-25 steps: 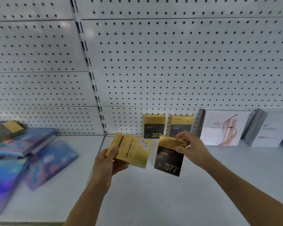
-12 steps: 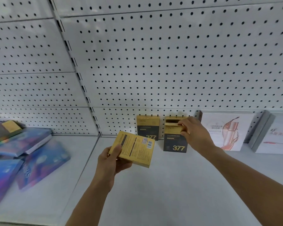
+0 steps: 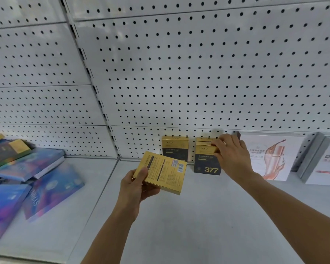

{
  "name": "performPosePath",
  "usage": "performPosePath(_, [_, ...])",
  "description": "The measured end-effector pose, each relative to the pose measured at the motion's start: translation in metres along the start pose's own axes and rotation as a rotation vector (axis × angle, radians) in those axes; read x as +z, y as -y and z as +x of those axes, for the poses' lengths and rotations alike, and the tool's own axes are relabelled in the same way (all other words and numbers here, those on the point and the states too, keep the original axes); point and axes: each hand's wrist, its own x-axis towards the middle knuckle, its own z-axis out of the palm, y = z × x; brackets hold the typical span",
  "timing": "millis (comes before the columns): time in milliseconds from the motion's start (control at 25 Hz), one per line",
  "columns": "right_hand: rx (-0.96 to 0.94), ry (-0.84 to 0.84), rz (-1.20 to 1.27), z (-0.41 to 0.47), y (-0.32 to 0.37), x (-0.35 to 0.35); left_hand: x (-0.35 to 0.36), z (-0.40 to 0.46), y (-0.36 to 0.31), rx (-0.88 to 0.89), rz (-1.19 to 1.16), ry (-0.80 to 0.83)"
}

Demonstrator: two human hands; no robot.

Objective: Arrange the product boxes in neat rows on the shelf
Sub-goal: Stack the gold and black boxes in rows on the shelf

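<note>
The left hand (image 3: 135,189) grips a flat gold box (image 3: 161,171) by its lower left corner, thumb laid across the printed back face, which carries dense dark text and a small barcode label; the box is tilted and held in the air above the middle of the shelf (image 3: 198,216), a smooth matte white board. The right hand (image 3: 231,155) reaches to the shelf's back edge and curls its fingers round the glossy gold top of a black-and-gold box marked 377 (image 3: 207,161), which stands upright on the shelf. Directly behind it another gold-topped box (image 3: 204,140) shows only its upper rim, apparently leaning on the perforated white back panel (image 3: 198,73). Just left, apart from these, a third black-and-gold box (image 3: 174,149) stands against the panel, its lower part hidden by the held box. To the right stand wide white cartons (image 3: 269,159) with a rose-gold tube printed on the front. At the shelf's left end, thin rectangular blue iridescent boxes (image 3: 36,178) lie flat in a loose overlapping heap.
</note>
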Motion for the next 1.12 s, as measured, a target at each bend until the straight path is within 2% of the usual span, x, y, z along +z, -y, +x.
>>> performPosePath(320, [-0.005,-0.045,0.001,-0.006,0.008,-0.008,0.004,-0.003,-0.001,-0.021,-0.011,-0.006])
performPosePath(400, [-0.102,-0.017,0.082,-0.015,0.02,-0.015,0.006,-0.002,-0.002,-0.023,-0.017,-0.001])
performPosePath(520, [-0.382,0.125,0.297,-0.032,0.05,-0.025,0.011,-0.003,-0.004,-0.007,-0.082,0.009])
performPosePath(560, [-0.408,0.158,0.391,-0.037,0.061,-0.025,0.011,-0.004,-0.005,-0.002,-0.095,0.009])
performPosePath(600, [-0.364,0.18,0.513,-0.04,0.07,-0.025,0.011,-0.005,-0.006,-0.003,-0.093,0.005])
performPosePath(720, [0.029,0.303,0.924,-0.038,0.087,-0.032,0.006,-0.007,-0.009,-0.045,-0.038,0.001])
performPosePath(800, [0.187,0.389,1.076,-0.033,0.087,-0.035,0.0,-0.008,-0.01,-0.039,0.04,0.006])
performPosePath(960, [0.296,0.445,1.139,-0.03,0.089,-0.041,-0.009,-0.008,-0.007,0.007,0.191,0.005])
performPosePath(1120, [0.3,0.433,1.084,-0.025,0.089,-0.044,-0.01,-0.003,-0.006,0.09,0.316,-0.025])
